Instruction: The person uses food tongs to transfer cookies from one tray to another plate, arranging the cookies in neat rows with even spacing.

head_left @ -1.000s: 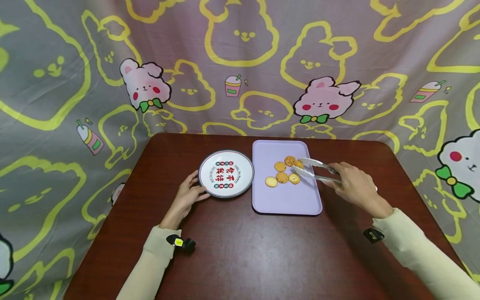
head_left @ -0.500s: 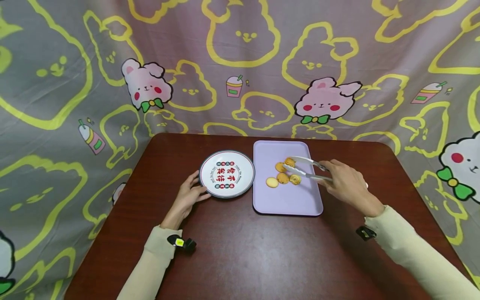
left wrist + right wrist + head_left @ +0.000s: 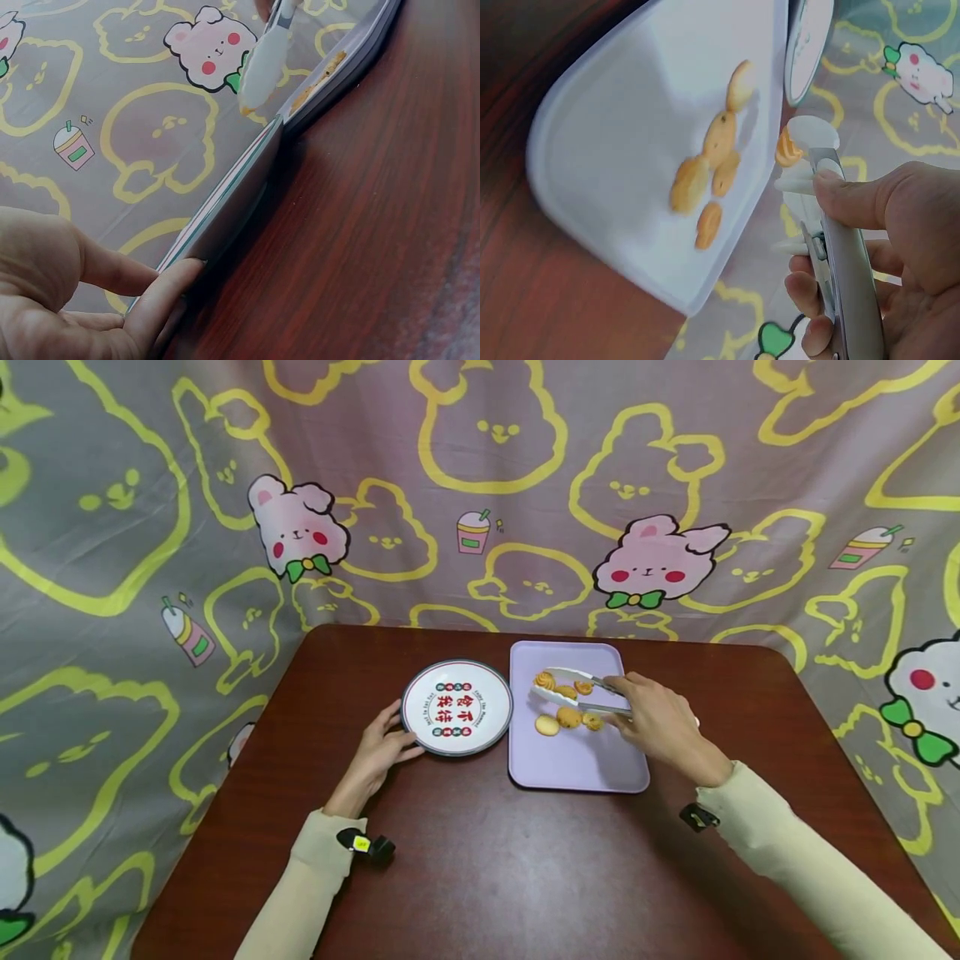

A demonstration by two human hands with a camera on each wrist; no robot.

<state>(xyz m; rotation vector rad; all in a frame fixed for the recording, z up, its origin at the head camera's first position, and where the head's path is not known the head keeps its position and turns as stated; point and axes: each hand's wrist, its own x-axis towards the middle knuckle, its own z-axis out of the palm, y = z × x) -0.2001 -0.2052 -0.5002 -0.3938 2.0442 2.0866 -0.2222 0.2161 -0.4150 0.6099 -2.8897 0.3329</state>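
My right hand point(image 3: 663, 720) grips a pair of metal tongs point(image 3: 849, 262) with pale tips. Between those tips sits a swirled golden cookie point(image 3: 786, 150), raised over the tray in the right wrist view. Below it, several more cookies point(image 3: 569, 717) lie grouped on a lilac tray point(image 3: 577, 766). My left hand point(image 3: 375, 750) holds the rim of a round white plate point(image 3: 491, 706) with red lettering. In the left wrist view the fingers point(image 3: 161, 296) come round the plate's edge, which looks tilted from that low angle.
Plate and tray stand side by side on a dark brown wooden table point(image 3: 480, 860), the plate to the left. A grey-pink curtain point(image 3: 517, 510) with cartoon rabbits and bears hangs behind the table and along both sides.
My right hand has moved left over the tray with the tongs. The swirled cookie has gone with the tips from the group's right side to its upper left. My left hand stays at the plate.
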